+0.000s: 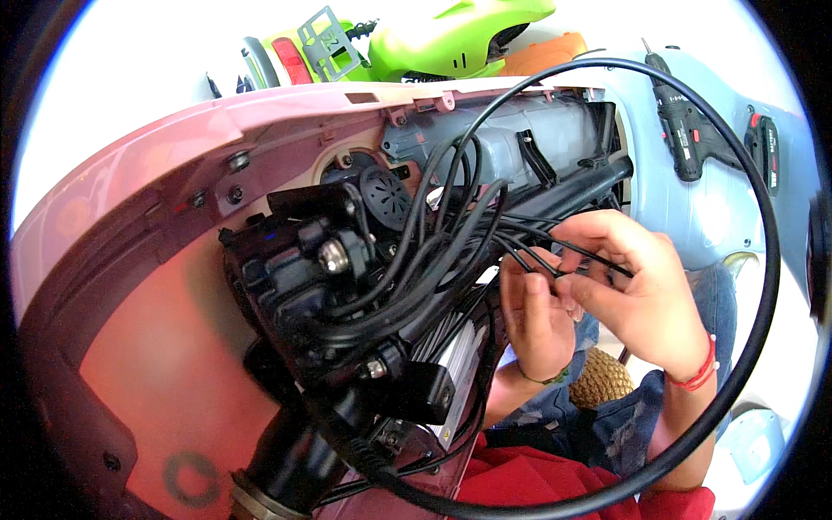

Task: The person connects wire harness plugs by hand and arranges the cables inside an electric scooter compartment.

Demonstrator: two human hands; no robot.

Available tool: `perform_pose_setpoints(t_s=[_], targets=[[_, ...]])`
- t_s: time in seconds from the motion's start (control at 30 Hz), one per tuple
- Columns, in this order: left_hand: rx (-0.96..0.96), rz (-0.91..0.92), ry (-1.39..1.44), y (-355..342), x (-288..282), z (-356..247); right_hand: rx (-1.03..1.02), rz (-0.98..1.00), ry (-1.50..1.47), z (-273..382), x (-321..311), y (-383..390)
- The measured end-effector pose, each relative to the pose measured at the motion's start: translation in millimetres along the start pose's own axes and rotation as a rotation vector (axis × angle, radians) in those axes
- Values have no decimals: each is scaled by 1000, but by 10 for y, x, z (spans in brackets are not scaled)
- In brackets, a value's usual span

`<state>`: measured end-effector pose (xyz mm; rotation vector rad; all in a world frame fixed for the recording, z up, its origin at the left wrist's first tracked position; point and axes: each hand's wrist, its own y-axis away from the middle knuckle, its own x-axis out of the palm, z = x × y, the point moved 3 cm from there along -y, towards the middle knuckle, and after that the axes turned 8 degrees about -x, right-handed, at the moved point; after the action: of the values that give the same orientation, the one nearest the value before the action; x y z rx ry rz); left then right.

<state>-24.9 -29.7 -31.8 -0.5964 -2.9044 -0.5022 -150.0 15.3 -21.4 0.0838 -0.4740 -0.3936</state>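
A bundle of thin black cables [520, 227] runs out of the steering assembly of a pink scooter body. My right hand [646, 299] pinches several of these cables between thumb and fingers, and one cable end passes across its palm. Below and to the left, my left hand [539, 325] is closed around the same cables, its fingertips partly hidden behind them and close to the right thumb. Left of both hands is the black metal steering assembly [334, 260] with bolts and a round slotted horn [384, 197]. One thick black cable [767, 260] loops wide around my right arm.
The pink body shell [130, 173] curves along the left and top. At the upper right, a cordless screwdriver [685, 121] and a battery pack [762, 156] lie on a light blue panel [693, 217]. Behind stands a bright green scooter part [451, 39]. A woven seat [601, 379] shows below.
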Motion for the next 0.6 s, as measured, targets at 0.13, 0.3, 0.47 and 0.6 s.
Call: perform_pose_setpoints(t_s=[0.13,0.3,0.47,0.6], targets=[[-99,20,194,-29,-99,24,37,8,-3,58,-6,3],[-96,241,231,-46,-22,-7,37,-29,93,155,-111,-8],[-172,223,220,-56,7,-28,-26,-13,115,110,-31,-48],[-177,190,181,-66,-15,17,-22,-35,38,116,-65,-27]])
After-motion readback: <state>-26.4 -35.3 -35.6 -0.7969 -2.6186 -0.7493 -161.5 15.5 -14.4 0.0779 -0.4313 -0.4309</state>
